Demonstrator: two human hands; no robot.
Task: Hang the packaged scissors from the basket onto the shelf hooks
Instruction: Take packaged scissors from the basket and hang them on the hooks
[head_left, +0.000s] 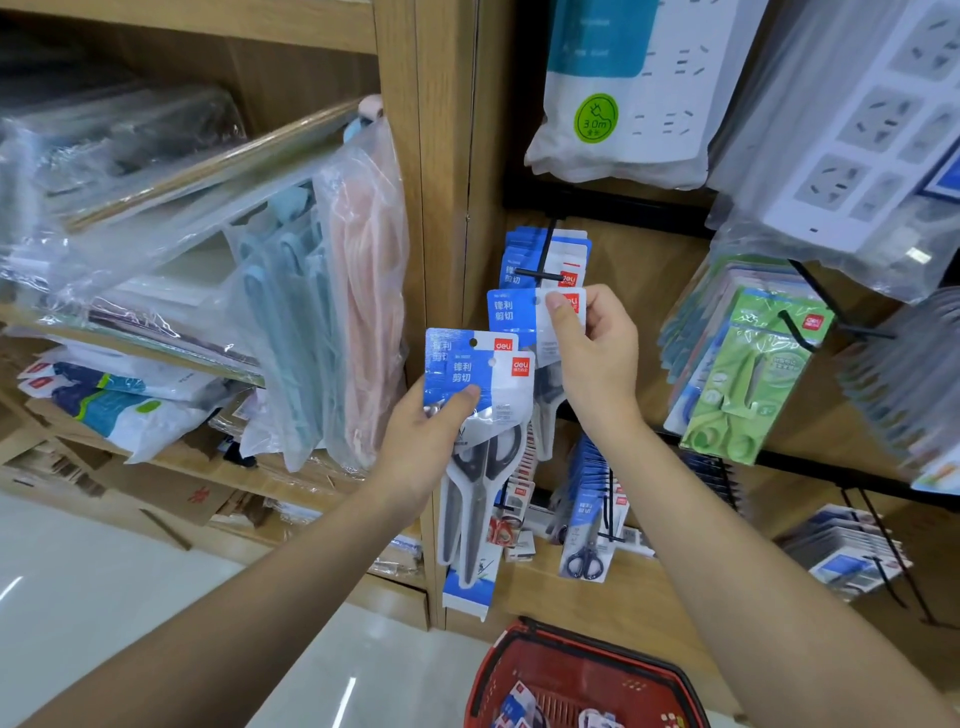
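Down at the bottom edge sits the red basket (525, 633) on the floor, with a few loose packs (519, 701) showing inside, so the job looks partway done, not finished.

Above it the left hand (426, 441) grips two scissor packs (488, 374), thumb pressed across their card tops; they are fanned slightly and hang long below the fist. The right hand (597, 353) pinches a single pack (506, 312) by its top corner, thumb on the front near the hang hole. This pack is held just below the black hook (540, 273), not yet on it.

The step in hand, I judge, is threading that one pack. The next move calls for lifting it, clearing the thumb off the hole, and lining the hole up with the hook's crossbar tip before sliding it back against the hung packs (545, 249).

Room is tight. The wooden upright (447, 156) stands close on the left, green scissor packs (743, 374) hang near on the right, and bagged power strips (623, 88) overhang from above. Open space lies toward the person, so the approach should come from the front.
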